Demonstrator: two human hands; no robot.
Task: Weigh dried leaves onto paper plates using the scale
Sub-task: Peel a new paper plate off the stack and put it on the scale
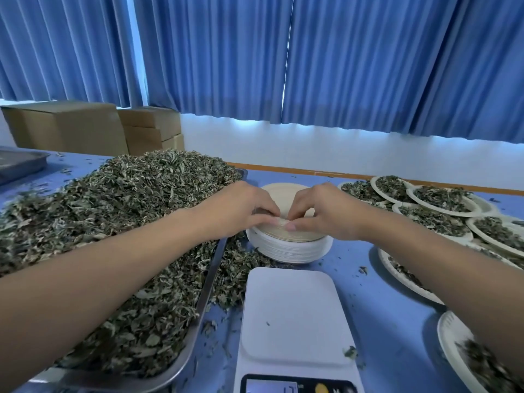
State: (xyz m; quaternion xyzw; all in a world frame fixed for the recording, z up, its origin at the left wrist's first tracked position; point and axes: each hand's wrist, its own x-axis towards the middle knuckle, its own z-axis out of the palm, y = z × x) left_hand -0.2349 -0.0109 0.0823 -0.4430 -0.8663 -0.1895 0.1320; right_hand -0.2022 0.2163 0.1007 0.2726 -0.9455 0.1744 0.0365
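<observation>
Fingertips of our left hand (249,207) and right hand (320,212) pinch the top rim of the plate stack (289,248) behind the bare scale (295,313); two plates may lift stuck together, skewing the leaves' (119,211) weight.

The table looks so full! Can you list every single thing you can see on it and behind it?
Heap of dried green-grey leaves: one, on a long metal tray, left.
Long metal tray: one, silver, under the heap.
Stack of empty round paper plates: one, white, centre, behind the scale.
White digital kitchen scale: one, bare platform, front centre.
Filled paper plates of leaves: several, white, right side.
Second metal tray: one, grey, far left.
Brown cardboard boxes: a few, back left.
Pleated curtains: blue, along the back.
Table: blue, scattered with leaf bits.
Hands: left hand and right hand, fingertips pinching the top plate's edge.
</observation>
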